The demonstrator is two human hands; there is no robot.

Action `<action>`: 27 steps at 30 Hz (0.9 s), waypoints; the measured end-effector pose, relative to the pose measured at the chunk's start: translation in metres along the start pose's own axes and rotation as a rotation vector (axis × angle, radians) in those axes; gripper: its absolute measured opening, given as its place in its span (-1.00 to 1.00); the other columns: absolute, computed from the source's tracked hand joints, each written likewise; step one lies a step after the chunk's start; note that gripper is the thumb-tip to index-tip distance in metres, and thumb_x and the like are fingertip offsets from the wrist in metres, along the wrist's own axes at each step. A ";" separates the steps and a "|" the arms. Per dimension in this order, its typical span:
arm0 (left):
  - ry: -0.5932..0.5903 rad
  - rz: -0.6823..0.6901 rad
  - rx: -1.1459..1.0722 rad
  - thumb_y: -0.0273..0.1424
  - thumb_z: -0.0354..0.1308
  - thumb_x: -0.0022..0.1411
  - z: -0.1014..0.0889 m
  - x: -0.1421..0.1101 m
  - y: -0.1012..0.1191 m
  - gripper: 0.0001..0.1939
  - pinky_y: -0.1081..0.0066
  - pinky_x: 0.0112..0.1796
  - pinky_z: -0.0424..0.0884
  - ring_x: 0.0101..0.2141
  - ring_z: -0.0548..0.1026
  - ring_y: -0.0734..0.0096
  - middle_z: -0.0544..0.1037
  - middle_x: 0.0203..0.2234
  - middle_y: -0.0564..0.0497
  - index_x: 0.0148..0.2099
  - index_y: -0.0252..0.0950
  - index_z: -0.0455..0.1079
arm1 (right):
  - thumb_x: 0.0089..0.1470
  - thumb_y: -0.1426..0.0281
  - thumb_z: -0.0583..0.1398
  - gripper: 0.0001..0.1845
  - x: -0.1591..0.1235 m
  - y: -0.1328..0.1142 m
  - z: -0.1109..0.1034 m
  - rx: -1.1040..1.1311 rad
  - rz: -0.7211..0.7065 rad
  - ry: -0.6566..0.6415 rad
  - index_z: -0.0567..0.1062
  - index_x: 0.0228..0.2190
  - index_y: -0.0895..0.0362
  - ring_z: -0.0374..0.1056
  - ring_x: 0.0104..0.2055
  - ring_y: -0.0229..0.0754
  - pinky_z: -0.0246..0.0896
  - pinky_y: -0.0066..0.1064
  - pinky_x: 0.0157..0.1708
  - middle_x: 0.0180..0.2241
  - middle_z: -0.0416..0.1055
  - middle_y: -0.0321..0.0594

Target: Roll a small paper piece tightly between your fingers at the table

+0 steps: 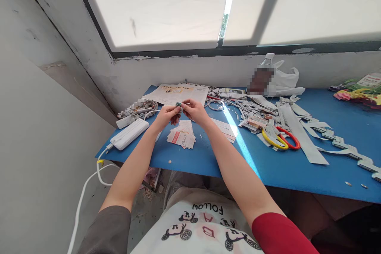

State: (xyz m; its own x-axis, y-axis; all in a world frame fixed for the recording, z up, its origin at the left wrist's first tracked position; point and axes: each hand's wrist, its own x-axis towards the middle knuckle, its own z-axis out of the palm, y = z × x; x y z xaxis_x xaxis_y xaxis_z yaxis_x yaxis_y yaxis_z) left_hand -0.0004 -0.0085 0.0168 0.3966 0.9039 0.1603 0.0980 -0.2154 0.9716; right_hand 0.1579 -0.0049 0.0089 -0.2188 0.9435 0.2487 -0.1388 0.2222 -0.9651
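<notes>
Above the blue table my left hand and my right hand meet, fingertips pinched on a small green-and-white piece. It looks like folded paper, and the fingers hide much of it. Right below them lie several loose printed paper slips, one with a red block of print. A second small stack of pale paper slips is beside my right forearm. Behind the hands a printed paper sheet lies flat.
On the left are a white power bank with a cable and a heap of folded paper. To the right lie scissors, paper scraps and a folded-paper chain. A bottle and white plastic bag stand behind.
</notes>
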 end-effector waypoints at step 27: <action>0.008 0.011 0.020 0.00 0.22 0.07 0.000 0.000 -0.004 -0.55 0.43 -0.65 0.12 -0.73 0.25 0.54 0.33 -0.75 0.08 -0.54 -0.29 0.36 | -0.07 0.21 0.32 -0.71 -0.004 -0.008 -0.007 -0.041 0.029 -0.029 0.41 -0.50 0.16 0.07 -0.67 -0.40 -0.03 -0.48 -0.64 -0.67 0.30 -0.36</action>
State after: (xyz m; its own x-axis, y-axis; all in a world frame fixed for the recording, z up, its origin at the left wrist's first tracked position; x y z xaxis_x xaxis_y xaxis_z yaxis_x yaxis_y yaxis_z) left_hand -0.0014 -0.0077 0.0130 0.3908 0.9042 0.1723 0.1121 -0.2326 0.9661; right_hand 0.1666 -0.0086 0.0157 -0.2500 0.9424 0.2222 -0.0920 0.2054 -0.9744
